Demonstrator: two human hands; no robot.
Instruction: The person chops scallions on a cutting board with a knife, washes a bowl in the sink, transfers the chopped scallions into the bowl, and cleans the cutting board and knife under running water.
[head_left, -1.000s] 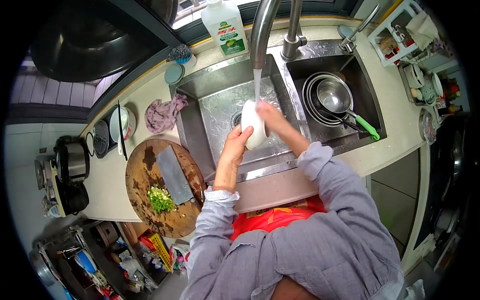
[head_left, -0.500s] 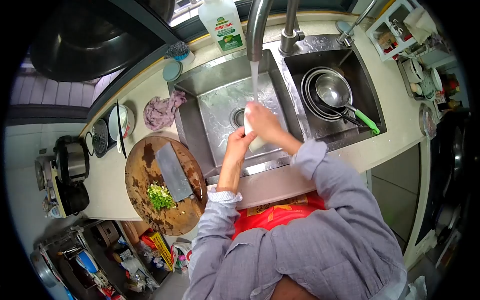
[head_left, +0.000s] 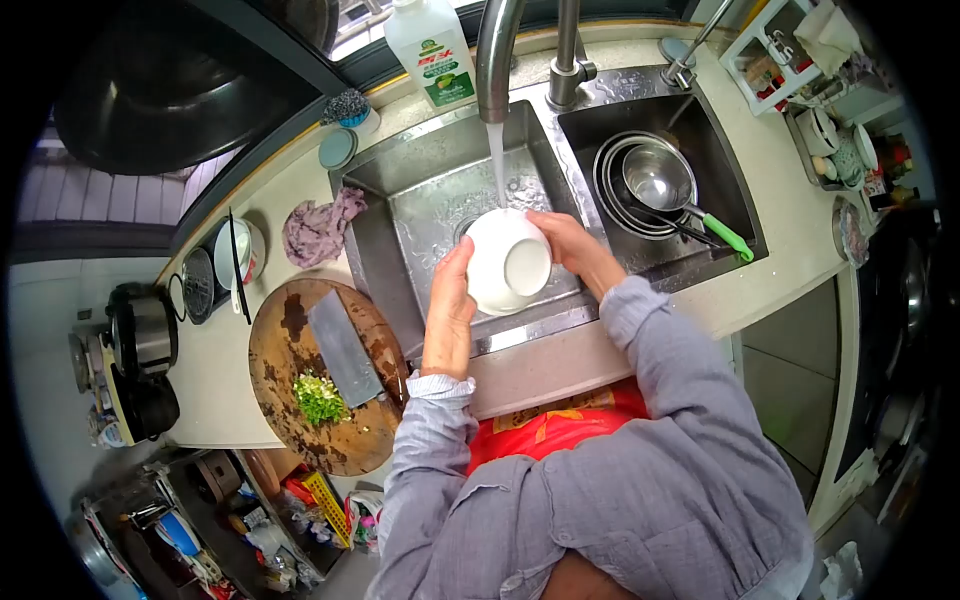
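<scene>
A white bowl (head_left: 495, 265) is tipped over the left sink basin (head_left: 400, 215), its round foot facing me. My left hand (head_left: 452, 305) grips the bowl's left side, thumb up along it. On the opposite side my right hand (head_left: 575, 252) holds the upper right edge. Water runs from the faucet (head_left: 494, 95) and falls at the bowl's far edge. The bowl's inside is turned away from me and hidden, as are most fingertips.
Left of the sink, a round cutting board (head_left: 275, 350) bears a cleaver (head_left: 345, 348) and chopped green onion (head_left: 318, 398). A purple rag (head_left: 318, 232) lies beside the basin. Nested metal bowls and a green-handled ladle (head_left: 728, 238) occupy the right basin. A white bottle (head_left: 432, 60) stands behind.
The bowl has turned from nearly edge-on to showing its outside and foot. My right hand has moved from the stream to the bowl's right side; my left hand has shifted slightly left.
</scene>
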